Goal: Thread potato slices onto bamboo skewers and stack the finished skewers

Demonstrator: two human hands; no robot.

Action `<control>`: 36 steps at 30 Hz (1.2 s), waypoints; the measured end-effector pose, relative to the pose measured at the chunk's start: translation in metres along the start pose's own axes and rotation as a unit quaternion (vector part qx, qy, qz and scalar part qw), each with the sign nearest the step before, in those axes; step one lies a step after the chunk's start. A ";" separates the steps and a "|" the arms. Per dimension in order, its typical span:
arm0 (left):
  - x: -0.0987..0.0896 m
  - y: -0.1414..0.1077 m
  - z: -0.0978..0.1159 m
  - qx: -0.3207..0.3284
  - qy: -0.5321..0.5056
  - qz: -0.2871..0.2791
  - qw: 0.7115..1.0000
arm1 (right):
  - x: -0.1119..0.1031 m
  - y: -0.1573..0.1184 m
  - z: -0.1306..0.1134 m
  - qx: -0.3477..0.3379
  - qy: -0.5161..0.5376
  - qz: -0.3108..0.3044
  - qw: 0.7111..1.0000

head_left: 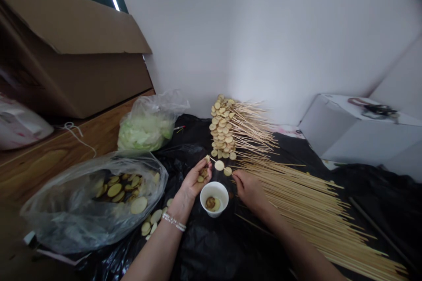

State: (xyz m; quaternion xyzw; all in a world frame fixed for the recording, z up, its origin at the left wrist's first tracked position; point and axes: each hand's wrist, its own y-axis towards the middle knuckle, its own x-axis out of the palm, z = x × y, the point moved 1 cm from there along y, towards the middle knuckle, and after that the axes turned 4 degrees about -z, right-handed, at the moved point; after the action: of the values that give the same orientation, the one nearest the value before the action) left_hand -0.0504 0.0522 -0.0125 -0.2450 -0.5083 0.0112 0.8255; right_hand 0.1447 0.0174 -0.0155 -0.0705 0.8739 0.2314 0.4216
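One hand (194,182) cups potato slices (203,174), the other hand (250,191) pinches a skewer (211,160).

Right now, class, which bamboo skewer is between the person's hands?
The single skewer running from the left hand to the right hand, with two potato slices on it; the other loose skewers lie bare on the black plastic sheet.

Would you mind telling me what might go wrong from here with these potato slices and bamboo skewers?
The skewer pinched in the right hand points at the left hand, which cups slices, so its tip might prick the palm. The loose slices beside the plastic bag on the black plastic sheet could get knocked aside. The finished skewers, heaped at a lean, might slide onto the loose skewers.
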 end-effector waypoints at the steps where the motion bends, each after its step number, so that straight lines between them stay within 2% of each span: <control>1: 0.000 -0.001 0.000 0.004 -0.002 -0.005 1.000 | 0.000 0.000 0.000 -0.002 -0.001 -0.003 1.000; 4: 0.001 -0.002 0.001 0.014 -0.010 -0.009 1.000 | -0.001 0.000 -0.001 -0.009 -0.006 -0.013 1.000; 10: 0.002 -0.002 0.001 -0.002 -0.034 0.023 0.999 | -0.002 0.000 -0.004 -0.010 -0.018 -0.027 0.999; 22: 0.007 -0.004 0.001 0.022 -0.026 0.035 0.999 | -0.001 0.000 -0.004 -0.002 -0.021 -0.037 0.999; 31: 0.000 0.001 0.002 0.081 0.074 0.014 0.994 | -0.004 0.000 -0.003 0.001 -0.047 -0.051 0.998; 36: -0.003 0.004 0.003 0.121 0.154 0.039 0.980 | -0.010 0.001 -0.005 0.002 -0.075 -0.059 0.995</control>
State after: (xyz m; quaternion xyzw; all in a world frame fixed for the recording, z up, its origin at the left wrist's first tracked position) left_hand -0.0530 0.0560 -0.0154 -0.1618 -0.3600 0.0671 0.9164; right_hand 0.1475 0.0152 -0.0048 -0.1036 0.8345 0.2092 0.4992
